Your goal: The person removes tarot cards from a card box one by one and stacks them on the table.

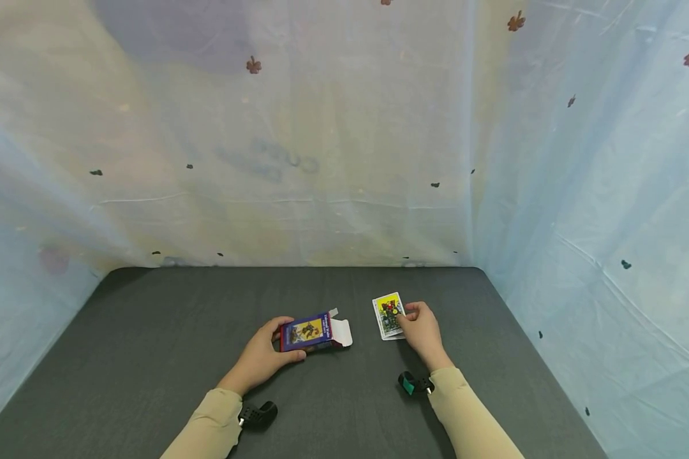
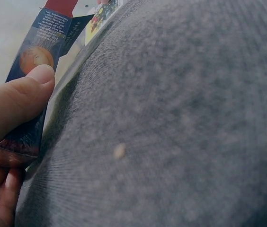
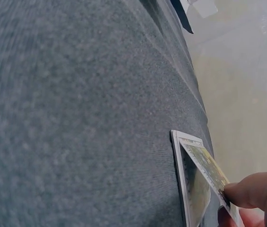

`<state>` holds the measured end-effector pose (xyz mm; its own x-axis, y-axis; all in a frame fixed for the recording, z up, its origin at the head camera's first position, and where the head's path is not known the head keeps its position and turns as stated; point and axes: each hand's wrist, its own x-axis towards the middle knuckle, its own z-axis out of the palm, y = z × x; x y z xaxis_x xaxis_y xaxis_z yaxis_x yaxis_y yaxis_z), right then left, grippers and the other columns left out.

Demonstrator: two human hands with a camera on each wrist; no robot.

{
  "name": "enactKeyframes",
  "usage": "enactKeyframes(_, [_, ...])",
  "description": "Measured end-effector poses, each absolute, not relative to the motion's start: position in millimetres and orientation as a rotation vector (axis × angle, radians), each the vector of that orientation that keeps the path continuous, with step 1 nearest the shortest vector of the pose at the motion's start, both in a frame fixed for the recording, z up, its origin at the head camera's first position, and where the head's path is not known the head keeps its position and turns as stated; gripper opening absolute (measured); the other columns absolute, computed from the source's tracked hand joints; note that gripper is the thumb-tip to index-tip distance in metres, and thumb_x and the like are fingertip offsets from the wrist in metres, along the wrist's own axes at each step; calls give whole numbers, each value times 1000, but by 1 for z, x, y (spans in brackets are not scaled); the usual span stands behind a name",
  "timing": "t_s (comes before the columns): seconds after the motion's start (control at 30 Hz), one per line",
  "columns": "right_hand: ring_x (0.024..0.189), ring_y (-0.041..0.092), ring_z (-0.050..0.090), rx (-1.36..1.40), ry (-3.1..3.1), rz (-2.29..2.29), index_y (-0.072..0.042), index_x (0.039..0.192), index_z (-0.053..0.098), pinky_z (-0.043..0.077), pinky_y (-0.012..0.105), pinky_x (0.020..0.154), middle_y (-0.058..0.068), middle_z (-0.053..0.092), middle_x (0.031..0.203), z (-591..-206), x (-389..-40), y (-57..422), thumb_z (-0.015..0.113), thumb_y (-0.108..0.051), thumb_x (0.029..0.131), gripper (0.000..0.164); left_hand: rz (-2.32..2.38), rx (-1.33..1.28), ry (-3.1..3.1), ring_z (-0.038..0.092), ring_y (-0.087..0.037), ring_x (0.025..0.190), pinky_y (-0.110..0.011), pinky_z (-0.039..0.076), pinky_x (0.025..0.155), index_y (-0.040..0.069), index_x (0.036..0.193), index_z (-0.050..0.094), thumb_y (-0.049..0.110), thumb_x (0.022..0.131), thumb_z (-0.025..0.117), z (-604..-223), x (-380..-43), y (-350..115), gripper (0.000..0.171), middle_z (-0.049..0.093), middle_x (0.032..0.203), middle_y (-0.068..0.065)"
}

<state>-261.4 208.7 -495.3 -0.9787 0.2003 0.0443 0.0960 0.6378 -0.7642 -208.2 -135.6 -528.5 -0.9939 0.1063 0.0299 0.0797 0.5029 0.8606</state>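
My left hand (image 1: 262, 355) grips a small blue and red card box (image 1: 306, 333) with a yellow picture on its face. The white end flap (image 1: 341, 333) of the box hangs open toward the right. In the left wrist view the thumb (image 2: 27, 94) presses along the printed narrow side. On the right, my right hand (image 1: 422, 331) pinches an illustrated card (image 1: 388, 313) between thumb and fingers at its right edge. The right wrist view shows this card tilted up over a thin stack of cards (image 3: 185, 179) lying on the cloth.
A dark grey cloth-covered table (image 1: 344, 408) lies under both hands. Pale patterned curtains (image 1: 333, 159) stand along its back and sides. Each wrist carries a black strap device, on the left (image 1: 258, 415) and on the right (image 1: 414, 383).
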Motion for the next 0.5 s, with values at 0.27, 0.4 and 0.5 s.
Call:
enactKeyframes(0.27, [69, 19, 53, -256, -2747, 1252, -1, 116, 58, 41, 30, 56, 9, 60, 86, -496, -260, 210, 67, -18, 90, 32, 1551, 165, 2689, 51, -25, 121, -46, 44, 96, 24, 138, 48, 45, 69, 86, -528, -208, -136, 81, 50, 135, -4])
enactKeyframes(0.4, [69, 19, 53, -258, -2748, 1240, -2, 116, 59, 41, 30, 56, 9, 61, 86, -496, -260, 209, 67, -19, 89, 32, 1550, 158, 2686, 51, -25, 121, -46, 44, 96, 24, 137, 48, 44, 69, 86, -527, -208, -135, 81, 50, 135, -4])
enactKeyframes(0.5, [69, 19, 54, -255, -2747, 1229, -2, 115, 60, 42, 30, 57, 9, 61, 87, -496, -260, 209, 68, -19, 89, 32, 1547, 154, 2689, 51, -26, 122, -47, 43, 97, 24, 137, 48, 44, 69, 86, -527, -207, -135, 81, 50, 136, -4])
